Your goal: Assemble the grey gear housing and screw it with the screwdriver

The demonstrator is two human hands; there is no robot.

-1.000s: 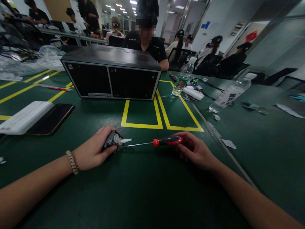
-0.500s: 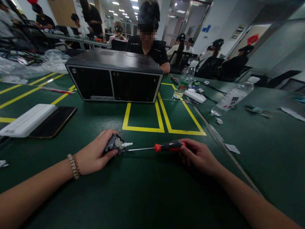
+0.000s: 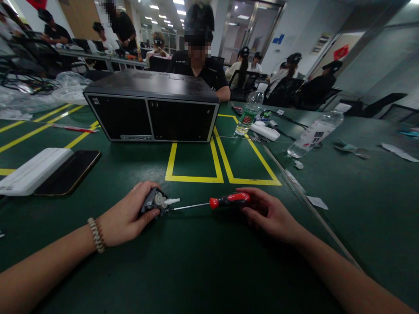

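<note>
My left hand is closed around a small dark grey gear unit with pale round gears and a white shaft sticking out to the right. In my right hand is the end of a red and black screwdriver, its handle between thumb and fingers. The screwdriver lies nearly level, and its thin metal blade reaches left to the lower right edge of the gear unit. Whether the tip sits in a screw is too small to tell.
Beyond my hands stands a black and silver computer case, with a person behind it. A phone and white box lie left. Two bottles, a green-labelled one and a white-labelled one, stand right.
The screwdriver handle has turned, showing a different red patch on top. My right fingers have loosened and spread slightly around its end. The whole view has shifted a little.
</note>
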